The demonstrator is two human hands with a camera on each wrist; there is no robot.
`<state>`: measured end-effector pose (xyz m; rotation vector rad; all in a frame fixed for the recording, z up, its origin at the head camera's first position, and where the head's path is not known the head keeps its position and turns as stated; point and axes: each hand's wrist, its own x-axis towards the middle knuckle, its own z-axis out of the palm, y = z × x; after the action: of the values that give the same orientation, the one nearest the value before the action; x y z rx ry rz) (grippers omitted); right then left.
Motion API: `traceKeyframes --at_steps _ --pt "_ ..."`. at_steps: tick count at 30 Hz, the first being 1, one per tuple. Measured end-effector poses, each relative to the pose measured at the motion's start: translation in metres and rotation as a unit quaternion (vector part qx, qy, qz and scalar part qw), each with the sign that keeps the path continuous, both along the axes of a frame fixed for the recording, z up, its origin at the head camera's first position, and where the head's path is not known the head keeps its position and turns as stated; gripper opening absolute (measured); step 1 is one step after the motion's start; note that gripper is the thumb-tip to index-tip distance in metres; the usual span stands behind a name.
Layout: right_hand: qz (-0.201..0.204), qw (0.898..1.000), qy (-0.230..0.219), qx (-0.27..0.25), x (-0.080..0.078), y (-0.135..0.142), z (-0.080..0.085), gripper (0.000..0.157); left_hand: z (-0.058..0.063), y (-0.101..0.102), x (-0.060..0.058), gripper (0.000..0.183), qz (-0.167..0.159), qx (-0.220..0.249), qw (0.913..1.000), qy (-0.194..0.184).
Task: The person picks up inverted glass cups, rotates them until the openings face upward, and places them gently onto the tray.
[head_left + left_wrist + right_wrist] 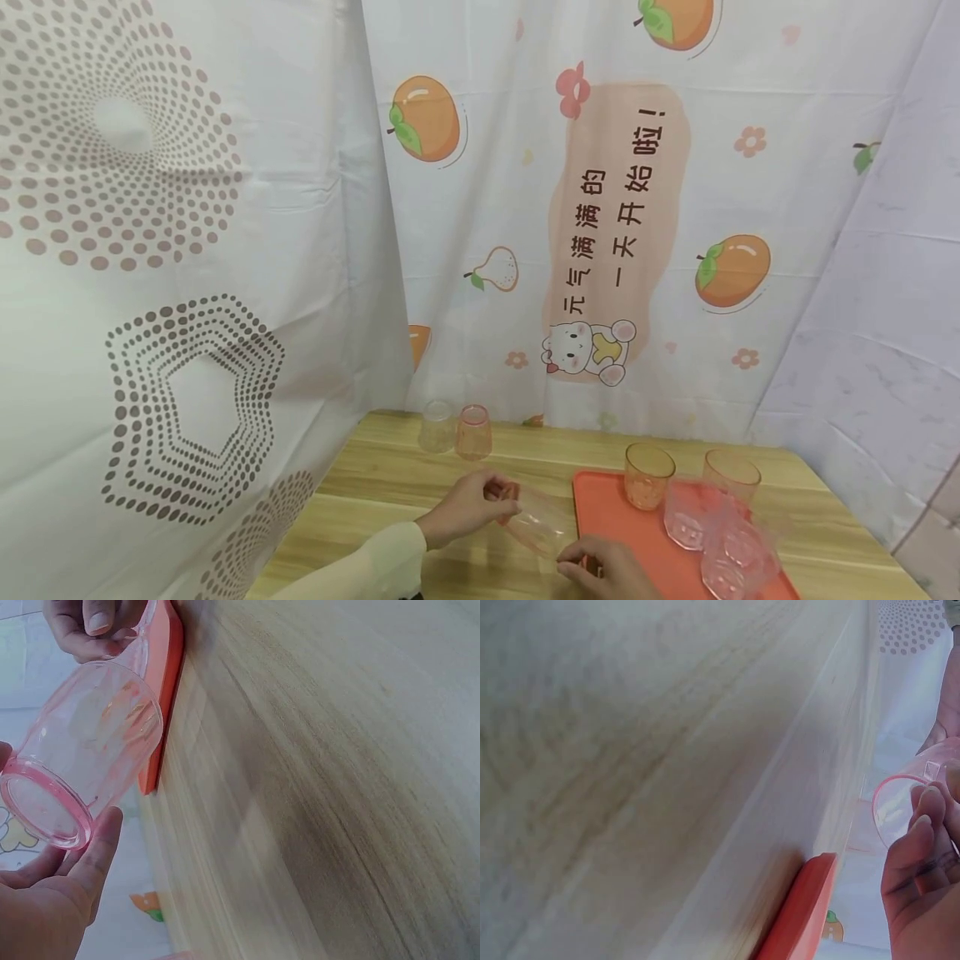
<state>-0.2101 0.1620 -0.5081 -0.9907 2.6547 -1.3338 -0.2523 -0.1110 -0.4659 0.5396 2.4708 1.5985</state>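
Observation:
A clear pink-tinted cup (536, 521) lies tilted between the two hands above the table, its rim toward the right. The left hand (474, 506) holds it round the thick pink base, as the left wrist view shows with the fingers (96, 851) against the bottom edge. At the rim, the right hand (609, 567) has its fingers curled and its fingertips (930, 799) on the cup's edge, apparently pinching it. Part of the right hand falls outside the right wrist view.
To the right, a red tray (637, 542) carries an amber cup (649, 479), a paler orange cup (732, 477) and several clear pink cups (738, 558). A clear cup (437, 429) and a pink cup (474, 435) stand at the wooden table's back left. Printed curtains (480, 208) hang behind.

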Motion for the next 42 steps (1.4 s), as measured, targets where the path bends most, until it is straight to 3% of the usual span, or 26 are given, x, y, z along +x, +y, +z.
traceKeyframes --at_steps 4,11,16,21,30,37,42 --pt "0.004 1.0 0.018 -0.017 0.003 -0.003 0.002 0.019 0.0 0.0 0.002 0.038 0.001 0.004 0.9999 -0.012" --pt "-0.013 0.999 0.001 -0.037 0.007 -0.008 0.003 0.018 -0.003 -0.001 0.0 0.037 -0.001 0.011 0.9998 -0.017" --pt "-0.065 0.997 0.029 -0.035 0.005 -0.011 0.0 0.01 -0.005 -0.003 0.0 0.042 -0.009 0.016 0.9995 -0.026" --pt "-0.122 0.992 0.001 -0.031 0.003 -0.012 -0.001 0.014 -0.008 -0.005 -0.001 0.043 -0.01 0.025 0.9991 -0.032" --pt "-0.11 0.992 -0.016 -0.052 0.003 -0.014 0.003 0.016 -0.008 -0.003 -0.001 0.039 -0.017 0.041 0.9979 -0.047" --pt "-0.16 0.979 -0.066 -0.103 0.01 -0.016 0.01 0.021 -0.01 -0.004 -0.002 0.033 -0.035 0.041 0.9978 -0.039" --pt "-0.204 0.973 -0.02 -0.103 0.013 -0.016 0.012 0.013 -0.014 -0.004 -0.002 0.038 -0.073 0.057 0.9938 -0.061"
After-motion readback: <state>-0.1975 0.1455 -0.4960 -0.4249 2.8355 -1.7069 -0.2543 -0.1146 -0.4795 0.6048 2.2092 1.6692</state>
